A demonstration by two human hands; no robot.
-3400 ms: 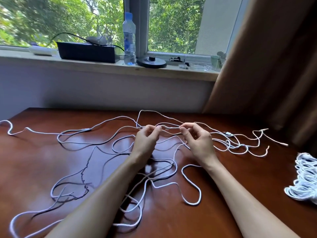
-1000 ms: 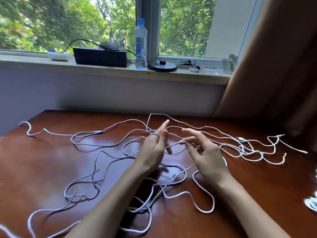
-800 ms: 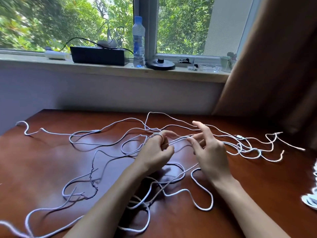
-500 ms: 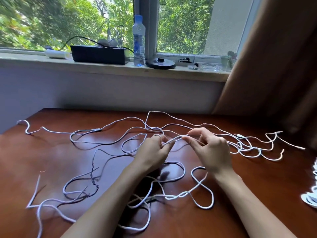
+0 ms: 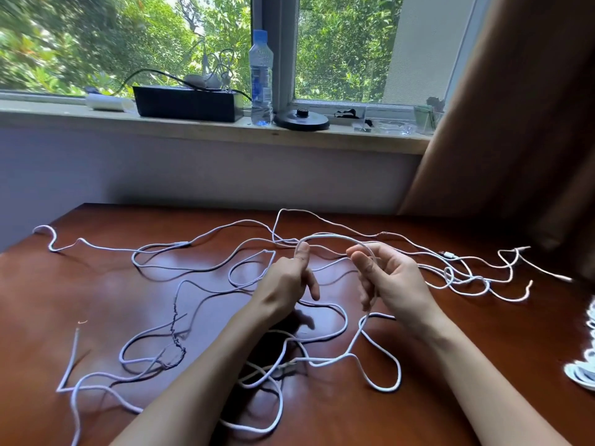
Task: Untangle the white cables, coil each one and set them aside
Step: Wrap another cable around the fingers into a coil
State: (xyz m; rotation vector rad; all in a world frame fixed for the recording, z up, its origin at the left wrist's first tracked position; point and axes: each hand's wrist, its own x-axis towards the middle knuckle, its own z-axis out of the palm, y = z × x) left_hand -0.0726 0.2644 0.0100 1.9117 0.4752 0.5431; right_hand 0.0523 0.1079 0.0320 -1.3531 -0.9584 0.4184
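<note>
reddish-brown glossy wooden table (image 5: 48, 300); far edge runs along the wall, surface shows pale reflections; white cables (image 5: 206, 268) lie loose over most of it in one tangle, loops crossing from the far-left corner to the right side; densest crossing near the front centre; one free end (image 5: 40, 228) curls at the far-left corner; thin plug ends (image 5: 561, 278) lie at the far right, near the table edge; a thin dark frayed strand (image 5: 174, 329) lies left of centre, running among the white loops and touching them; a coiled white bundle (image 5: 579, 375) sits at the right edge, partly out of frame, apart from the tangle.
</note>
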